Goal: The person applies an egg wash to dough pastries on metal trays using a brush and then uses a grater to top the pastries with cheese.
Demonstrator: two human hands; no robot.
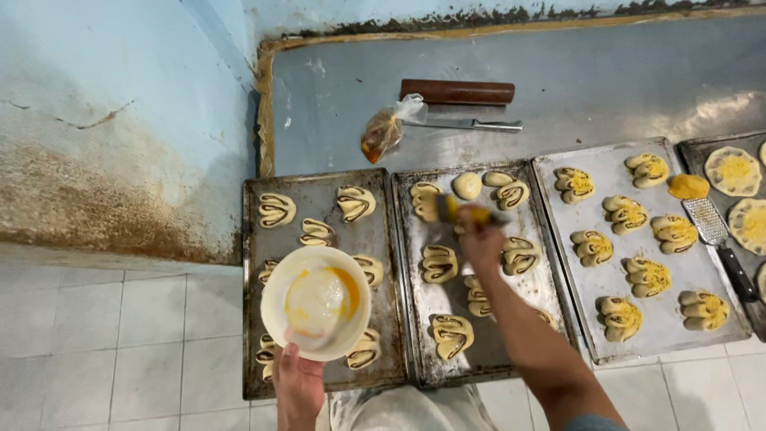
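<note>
— Steel worktop (606, 80) against a pale blue wall (120, 96), worn and stained low down; white tile floor (96, 335) below. What's on it?

— Four metal baking trays side by side. Left tray (319, 195) and 2nd tray (415, 335) carry swirled raw dough pieces w/ dark filling. 3rd tray (606, 164) has yellow-topped dough pieces, 4th tray (694, 148) at the right edge, only partly in view, has round flat ones.

— Hands?

— Left hand (297, 381) grips a white round bowl (315, 302) by its near rim, fingers closed on it, held over the left tray. Bowl has pale liquid w/ yellow-orange streaks. Right hand (481, 235) is clamped on a yellow-handled pastry brush (463, 211), blurred, above the 2nd tray, bristle end just beside a dough piece (424, 199) at the far left of that tray. Can't tell if it's touching.

— Other stuff?

— Brown wooden rolling pin (457, 92) near the back, knife w/ metal handle (471, 124) just in front of it, knotted clear plastic bag (384, 129) w/ orange-brown contents beside the knife. Metal grater w/ black handle (718, 239) lies across the 3rd/4th tray edges, a yellow lump (688, 186) at its far end.
</note>
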